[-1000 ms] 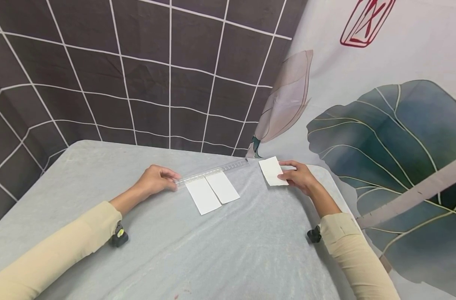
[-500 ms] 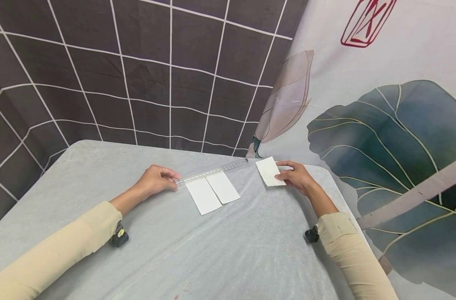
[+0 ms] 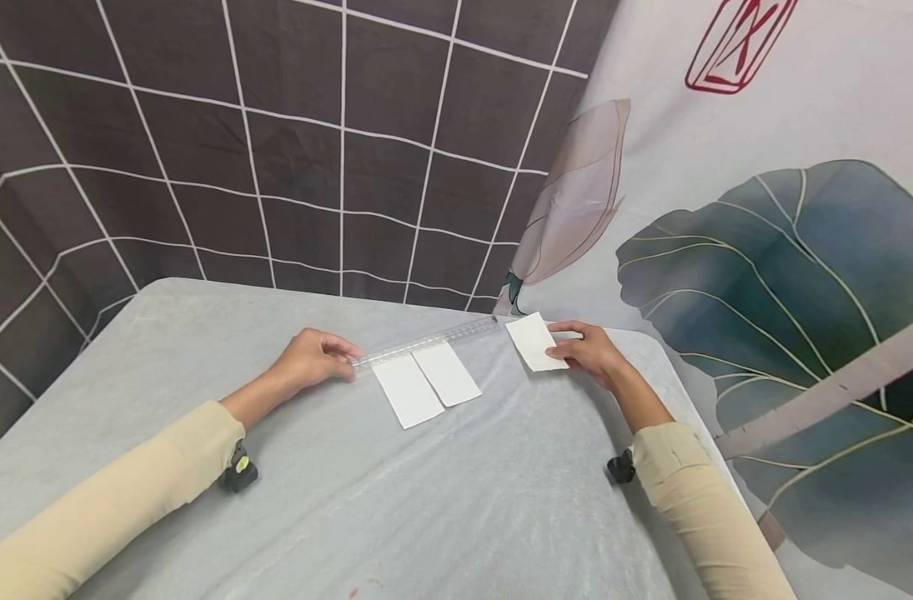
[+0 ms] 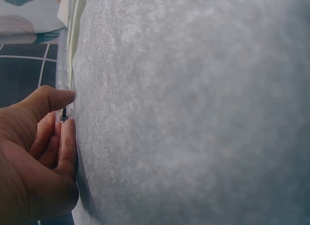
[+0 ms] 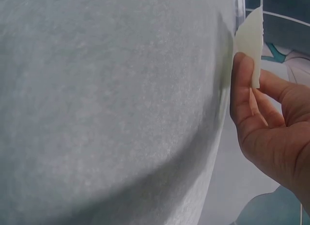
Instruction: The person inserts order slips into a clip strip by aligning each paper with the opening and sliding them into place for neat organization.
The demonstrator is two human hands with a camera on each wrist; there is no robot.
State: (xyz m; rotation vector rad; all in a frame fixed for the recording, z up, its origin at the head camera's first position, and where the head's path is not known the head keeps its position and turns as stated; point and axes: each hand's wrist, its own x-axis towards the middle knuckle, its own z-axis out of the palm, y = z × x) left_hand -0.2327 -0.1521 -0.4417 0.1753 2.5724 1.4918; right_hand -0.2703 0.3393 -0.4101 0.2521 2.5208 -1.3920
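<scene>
In the head view my left hand (image 3: pixel 313 362) pinches the near end of a long clear plastic ruler (image 3: pixel 426 342). Close up in the left wrist view, a small dark piece (image 4: pixel 64 116) sits at that end, between thumb and fingers. Two white paper cards lie side by side along the ruler's near edge: a left card (image 3: pixel 408 392) and a right card (image 3: pixel 446 373). Beyond the ruler's far end, my right hand (image 3: pixel 587 354) pinches a third white card (image 3: pixel 535 342) by its right side. The right wrist view shows this card (image 5: pixel 250 36) slightly curved and tilted up.
A pale grey cloth (image 3: pixel 456 500) with soft creases covers the table. Behind stands a dark hanging with a white grid (image 3: pixel 291 150). A white curtain with a large leaf print (image 3: pixel 771 275) hangs along the right edge.
My right hand has drifted slightly left with its card, closer to the ruler's far end. The left hand, the ruler and the two lying cards have stayed put.
</scene>
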